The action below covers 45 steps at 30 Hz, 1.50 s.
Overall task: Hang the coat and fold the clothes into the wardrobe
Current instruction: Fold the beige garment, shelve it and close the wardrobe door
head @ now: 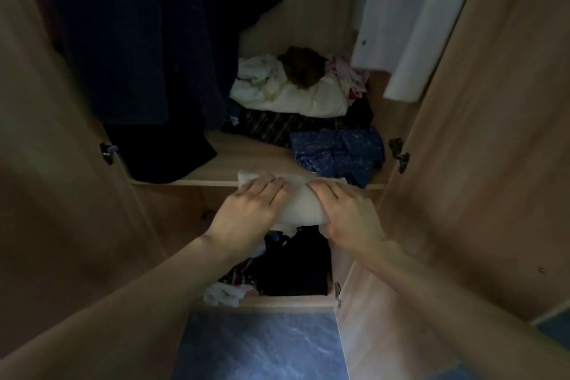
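Observation:
A folded white garment (300, 200) is held between both hands at the front edge of the wardrobe shelf (246, 160). My left hand (249, 210) lies over its left half, thumb tucked underneath. My right hand (345, 213) grips its right end, fingers over the top. A dark navy coat (148, 40) hangs at the left inside the wardrobe, its hem reaching the shelf. A white buttoned garment (410, 18) hangs at the right.
On the shelf lie a blue patterned folded cloth (339, 154), a dark striped cloth (271, 126) and a heap of white, brown and pink clothes (293, 86). The lower compartment (293, 265) holds dark and mixed clothes. Wardrobe doors (493, 163) stand open on both sides. Blue floor (262, 345) below.

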Motion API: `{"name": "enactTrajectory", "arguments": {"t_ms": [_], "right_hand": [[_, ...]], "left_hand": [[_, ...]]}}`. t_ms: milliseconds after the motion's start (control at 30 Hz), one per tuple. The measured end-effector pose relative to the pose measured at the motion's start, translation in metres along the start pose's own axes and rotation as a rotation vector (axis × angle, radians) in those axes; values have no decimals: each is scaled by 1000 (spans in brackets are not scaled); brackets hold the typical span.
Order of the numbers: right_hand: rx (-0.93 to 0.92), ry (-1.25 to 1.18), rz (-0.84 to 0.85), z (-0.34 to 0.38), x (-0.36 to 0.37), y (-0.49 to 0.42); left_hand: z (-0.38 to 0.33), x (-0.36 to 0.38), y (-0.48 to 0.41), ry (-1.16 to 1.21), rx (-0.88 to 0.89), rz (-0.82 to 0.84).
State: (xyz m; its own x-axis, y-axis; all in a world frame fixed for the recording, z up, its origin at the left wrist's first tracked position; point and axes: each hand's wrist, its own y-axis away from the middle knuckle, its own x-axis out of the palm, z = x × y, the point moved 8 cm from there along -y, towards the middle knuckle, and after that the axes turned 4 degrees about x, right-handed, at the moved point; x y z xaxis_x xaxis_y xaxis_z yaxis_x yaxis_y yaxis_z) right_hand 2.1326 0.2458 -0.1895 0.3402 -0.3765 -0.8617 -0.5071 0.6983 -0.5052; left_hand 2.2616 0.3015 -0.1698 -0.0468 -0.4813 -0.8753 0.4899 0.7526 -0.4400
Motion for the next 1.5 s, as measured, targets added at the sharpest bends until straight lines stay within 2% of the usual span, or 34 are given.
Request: {"name": "enactTrajectory", "arguments": {"t_ms": [333,433,600,733,867,933,1067,1167,1333,1500], "right_hand": [[66,68,166,-9,118,-30],[54,24,206,-14,164,-27],[28,-127,328,-10,232,-23],[-38,-148,319,-9,290,-23],[-57,-154,238,-11,367,-25],[-82,-153,209,-9,416,-23],[-111,-160,209,-2,511,-9],[-132,-195,218,-1,572,2],[-100,-217,204,-9,656,17],[-114,-206,215,-8,720,35]], "left_hand": [[66,129,11,154,35,124],[74,175,24,223,-21,255],[80,216,49,230,-123,235],[91,264,69,207,-185,262],[114,341,93,159,-185,243],[127,386,107,125,-178,181],[139,475,149,85,-242,93],[150,534,175,17,-216,60],[164,620,199,-49,-151,20],[168,676,222,4,-138,-55]]}}
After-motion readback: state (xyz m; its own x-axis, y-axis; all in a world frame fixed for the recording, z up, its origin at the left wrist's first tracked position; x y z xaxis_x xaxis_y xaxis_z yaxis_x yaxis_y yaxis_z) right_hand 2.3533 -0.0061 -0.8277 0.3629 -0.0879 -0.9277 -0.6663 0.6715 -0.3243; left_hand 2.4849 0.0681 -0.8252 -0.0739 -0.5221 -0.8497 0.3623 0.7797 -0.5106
